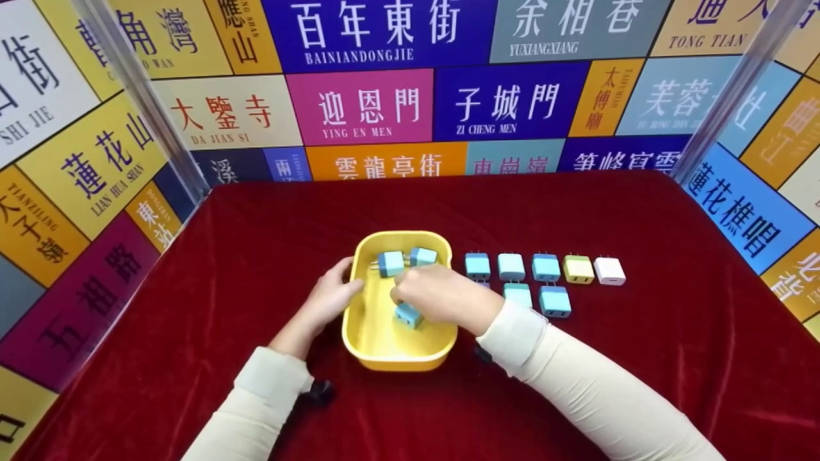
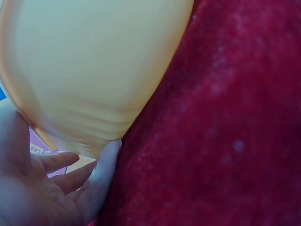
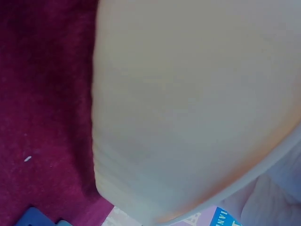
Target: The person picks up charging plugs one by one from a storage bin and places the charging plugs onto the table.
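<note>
A yellow plastic bin [image 1: 400,365] stands on the cloth. My left hand [image 1: 332,293] holds its left wall, thumb at the rim; the left wrist view shows the fingers [image 2: 66,162] against the outside of the wall. Over the bin's inside, my right hand [image 1: 435,291] has curled fingers pinching the top of a light blue plug charger [image 1: 407,315]; the fingertips are partly hidden. Two more blue chargers, one left [image 1: 391,263] and one right [image 1: 423,257], lie near the bin's far end. In the right wrist view, the bin wall [image 3: 188,103] hides most of that hand.
Right of the bin, chargers form two rows: blue [image 1: 477,265], pale blue [image 1: 511,266], yellow-green [image 1: 578,269] and white [image 1: 609,271] ones behind, blue ones [image 1: 555,301] in front. My right forearm partly covers the front row. Dark red cloth [image 1: 256,224] covers the table; sign-printed panels [image 1: 359,105] surround it.
</note>
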Tool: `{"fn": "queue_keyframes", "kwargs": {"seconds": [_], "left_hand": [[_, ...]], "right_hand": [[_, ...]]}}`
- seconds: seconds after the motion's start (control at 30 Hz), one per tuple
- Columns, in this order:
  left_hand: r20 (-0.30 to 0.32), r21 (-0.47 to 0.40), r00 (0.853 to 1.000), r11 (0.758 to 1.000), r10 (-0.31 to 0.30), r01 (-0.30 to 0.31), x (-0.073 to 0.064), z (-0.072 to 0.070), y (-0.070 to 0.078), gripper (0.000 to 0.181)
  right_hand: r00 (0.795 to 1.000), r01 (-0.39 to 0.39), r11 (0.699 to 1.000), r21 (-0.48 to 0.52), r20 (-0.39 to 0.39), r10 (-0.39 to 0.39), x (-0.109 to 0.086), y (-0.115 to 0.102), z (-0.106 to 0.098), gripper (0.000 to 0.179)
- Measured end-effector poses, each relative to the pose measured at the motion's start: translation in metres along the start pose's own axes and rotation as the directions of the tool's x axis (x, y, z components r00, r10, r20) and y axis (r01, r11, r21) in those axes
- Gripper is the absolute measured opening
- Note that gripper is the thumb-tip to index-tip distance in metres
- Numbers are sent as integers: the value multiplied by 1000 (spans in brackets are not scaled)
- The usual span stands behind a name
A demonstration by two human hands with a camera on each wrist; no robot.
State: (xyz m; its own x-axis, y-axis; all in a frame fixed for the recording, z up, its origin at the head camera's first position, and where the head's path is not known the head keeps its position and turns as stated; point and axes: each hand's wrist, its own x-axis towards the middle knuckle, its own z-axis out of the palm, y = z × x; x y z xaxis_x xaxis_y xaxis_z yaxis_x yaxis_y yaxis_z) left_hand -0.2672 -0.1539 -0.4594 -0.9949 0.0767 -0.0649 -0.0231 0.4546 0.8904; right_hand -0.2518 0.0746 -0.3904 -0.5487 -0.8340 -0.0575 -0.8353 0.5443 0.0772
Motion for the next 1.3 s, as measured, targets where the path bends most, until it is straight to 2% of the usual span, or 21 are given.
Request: {"fn": "queue_keyframes", "kwargs": {"seconds": [0.17,0.37,0.53,0.63,0.83,1.0,1.17,1.3], "left_hand": [[-3,-1,1000,1000,4,-5,0,0,0,61],[-14,7,1000,1000,18,-18,0,1,-1,62],[-9,8,1000,1000,7,-7,0,0,0,62],[-3,7,1000,1000,1,-1,0,0,0,63],[-4,6,1000,1000,9,-9,0,0,0,62],[-5,5,1000,1000,15,-15,0,0,0,63],[-12,9,1000,1000,19,-19,0,0,-1,62],[-14,9,1000,1000,21,-21,0,0,-1,61]], "right_hand": [[1000,-7,1000,7,-12,7,-1,0,-3,23],[990,-133,991,-22,-51,132,0,-5,-8,14],[980,-198,980,23,-27,199,1,-8,-4,33],[981,-196,980,19,-4,196,2,-9,-2,37],[990,-137,991,2,16,137,2,-6,-2,28],[995,-95,995,36,-12,96,0,-2,-2,9],[996,-87,992,91,-11,89,-2,2,-4,16],[994,-113,988,106,16,112,-1,3,-4,24]]}}
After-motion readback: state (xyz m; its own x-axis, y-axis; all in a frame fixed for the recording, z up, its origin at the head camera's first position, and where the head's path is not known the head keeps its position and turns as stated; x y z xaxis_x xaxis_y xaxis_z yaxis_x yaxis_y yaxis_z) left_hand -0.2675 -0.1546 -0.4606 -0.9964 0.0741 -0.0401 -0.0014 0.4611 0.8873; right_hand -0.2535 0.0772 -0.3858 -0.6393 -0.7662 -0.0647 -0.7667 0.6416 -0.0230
